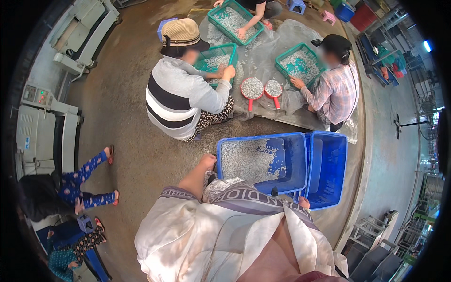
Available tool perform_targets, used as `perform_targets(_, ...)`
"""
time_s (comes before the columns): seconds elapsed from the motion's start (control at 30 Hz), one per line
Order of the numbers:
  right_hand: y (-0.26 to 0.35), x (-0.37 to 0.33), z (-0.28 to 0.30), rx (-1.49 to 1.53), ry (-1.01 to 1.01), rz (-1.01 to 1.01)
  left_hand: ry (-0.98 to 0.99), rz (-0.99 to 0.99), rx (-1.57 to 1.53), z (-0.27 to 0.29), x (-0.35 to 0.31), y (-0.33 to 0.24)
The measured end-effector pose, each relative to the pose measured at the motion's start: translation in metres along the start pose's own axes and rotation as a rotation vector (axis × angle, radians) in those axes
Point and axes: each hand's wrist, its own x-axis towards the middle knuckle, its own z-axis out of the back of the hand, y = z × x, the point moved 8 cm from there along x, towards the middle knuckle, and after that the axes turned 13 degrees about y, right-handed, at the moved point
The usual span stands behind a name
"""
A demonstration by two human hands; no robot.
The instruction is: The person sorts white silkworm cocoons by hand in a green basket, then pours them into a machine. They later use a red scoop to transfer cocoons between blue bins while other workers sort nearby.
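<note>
In front of me stands a blue plastic tub [260, 137], its floor partly covered with small pale grey-white pieces too small to name. My left hand [206, 162] is closed at the tub's left side, fingers curled against its edge. Only a small part of my right hand [304, 202] shows, low by the near right corner of this tub; most of its fingers are hidden by my clothing. A second blue tub [343, 162] touches the first on the right, with bare blue walls and floor.
Three people sort similar pieces in green baskets [233, 61] on a plastic sheet [263, 51] beyond the tubs. Two red strainers [250, 104] full of pieces lie between them. Machines [40, 136] line the left, where other people sit or stand. A raised floor edge runs along the right.
</note>
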Motion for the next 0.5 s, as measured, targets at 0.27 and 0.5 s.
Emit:
perform_targets(0.27, 0.000, 0.016, -0.017, 0.077, 0.021, -0.016, 0.165, -0.084, -0.309, -0.008, 0.069, -0.106)
perform_targets(0.5, -0.061, -0.002, -0.013, 0.084, -0.017, 0.156, 0.045, -0.437, -0.224, 0.022, 0.158, -0.352)
